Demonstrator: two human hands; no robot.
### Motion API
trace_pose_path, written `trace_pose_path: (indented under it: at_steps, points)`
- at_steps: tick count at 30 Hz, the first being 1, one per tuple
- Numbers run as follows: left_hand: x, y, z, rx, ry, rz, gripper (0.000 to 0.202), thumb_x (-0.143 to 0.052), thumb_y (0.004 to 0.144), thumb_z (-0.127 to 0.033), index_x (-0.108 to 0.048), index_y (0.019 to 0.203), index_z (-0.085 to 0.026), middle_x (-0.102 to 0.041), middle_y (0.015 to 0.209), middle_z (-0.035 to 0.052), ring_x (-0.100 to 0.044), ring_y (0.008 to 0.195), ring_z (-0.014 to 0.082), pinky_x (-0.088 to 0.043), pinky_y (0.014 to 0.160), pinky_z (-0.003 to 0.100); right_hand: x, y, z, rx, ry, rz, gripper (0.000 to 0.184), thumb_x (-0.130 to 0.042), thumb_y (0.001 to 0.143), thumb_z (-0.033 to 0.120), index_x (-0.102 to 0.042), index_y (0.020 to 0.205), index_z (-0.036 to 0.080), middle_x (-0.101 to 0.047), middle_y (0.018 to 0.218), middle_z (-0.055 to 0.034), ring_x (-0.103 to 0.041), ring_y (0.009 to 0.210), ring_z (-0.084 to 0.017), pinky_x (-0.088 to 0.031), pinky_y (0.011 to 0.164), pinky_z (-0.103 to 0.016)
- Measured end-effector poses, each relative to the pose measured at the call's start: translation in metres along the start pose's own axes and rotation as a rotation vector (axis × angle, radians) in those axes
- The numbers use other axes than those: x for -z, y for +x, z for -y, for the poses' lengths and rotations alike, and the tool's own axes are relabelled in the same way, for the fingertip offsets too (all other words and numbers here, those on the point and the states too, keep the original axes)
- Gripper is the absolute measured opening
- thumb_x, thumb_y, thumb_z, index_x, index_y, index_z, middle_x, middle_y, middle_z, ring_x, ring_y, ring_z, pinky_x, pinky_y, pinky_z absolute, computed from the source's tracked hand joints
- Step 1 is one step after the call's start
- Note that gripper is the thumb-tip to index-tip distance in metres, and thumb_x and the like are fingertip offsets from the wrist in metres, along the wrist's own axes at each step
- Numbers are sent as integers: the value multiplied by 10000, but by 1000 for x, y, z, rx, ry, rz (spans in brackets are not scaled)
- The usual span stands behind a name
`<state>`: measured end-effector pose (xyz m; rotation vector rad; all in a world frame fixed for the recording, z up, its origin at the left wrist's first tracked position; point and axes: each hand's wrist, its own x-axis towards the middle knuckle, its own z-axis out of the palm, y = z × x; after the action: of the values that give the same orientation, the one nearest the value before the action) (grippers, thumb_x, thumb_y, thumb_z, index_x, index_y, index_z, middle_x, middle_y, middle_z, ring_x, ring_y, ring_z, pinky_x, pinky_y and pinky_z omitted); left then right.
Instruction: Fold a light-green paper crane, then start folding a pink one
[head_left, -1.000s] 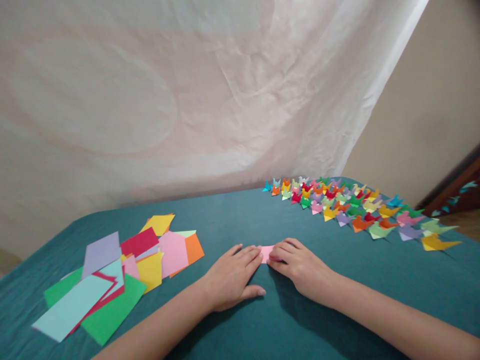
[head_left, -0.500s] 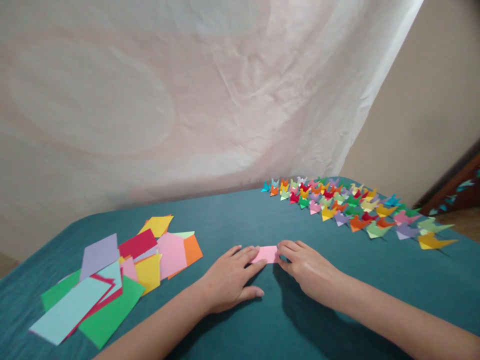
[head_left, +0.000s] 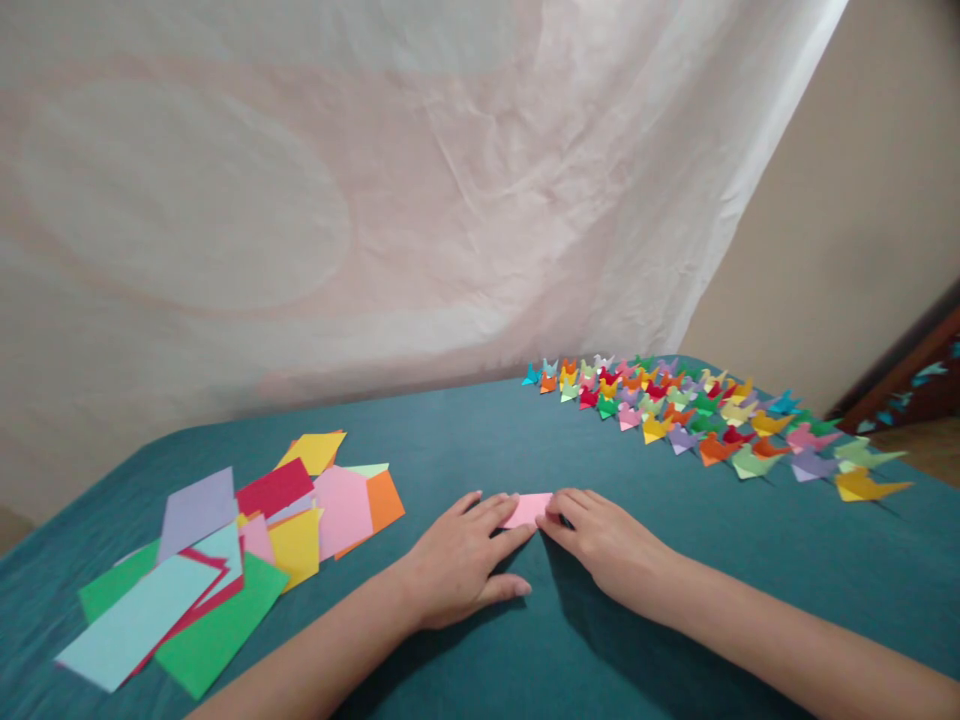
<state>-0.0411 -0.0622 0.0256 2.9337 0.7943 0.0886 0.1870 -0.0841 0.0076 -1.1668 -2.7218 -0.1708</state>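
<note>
A small folded piece of pink paper lies on the dark green tablecloth, its long side running left to right. My left hand rests at its left end, fingertips pressing on the paper, fingers stretched out and thumb apart on the cloth. At the right end, my right hand pinches the paper's edge between thumb and fingers. Its fingers cover that end, so the exact grip there is partly hidden.
Left of my hands lies a loose pile of coloured paper sheets. Rows of small folded paper birds stand at the back right. A pale pink and white cloth hangs behind the table.
My right hand has moved slightly left along the pink paper, covering more of its right end. The left hand has stayed in place.
</note>
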Motion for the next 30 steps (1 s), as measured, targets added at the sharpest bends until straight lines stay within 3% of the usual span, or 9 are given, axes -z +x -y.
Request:
trace_pose_path:
  at_steps: [12,23,30]
  points:
    - [13,-4,0,45,87,-25,356,-463,893,-447,-608,1079,-179,-564,1235,116,-485,1180,260,-312,1038,454,-1,2,-1,-36,-31,-23,127,-545,866,135,-665,908,135,-591,909,-95,-518,841,-218,-394,705,-321]
    - [18,-5,-3,69,64,2,275,-540,846,-348,-637,977,-127,-618,1100,135,-551,1050,275,-420,943,407,-2,0,-6,-77,146,-13,295,-456,817,13,-698,889,165,-603,1032,-101,-513,1005,-223,-440,836,-312]
    - [20,-6,4,30,49,-11,217,-472,890,-280,-649,898,-156,-659,948,80,-598,927,209,-394,976,370,-18,1,-8,-66,235,-156,340,-400,846,36,-715,861,164,-648,1010,-93,-539,1002,-197,-463,863,-306]
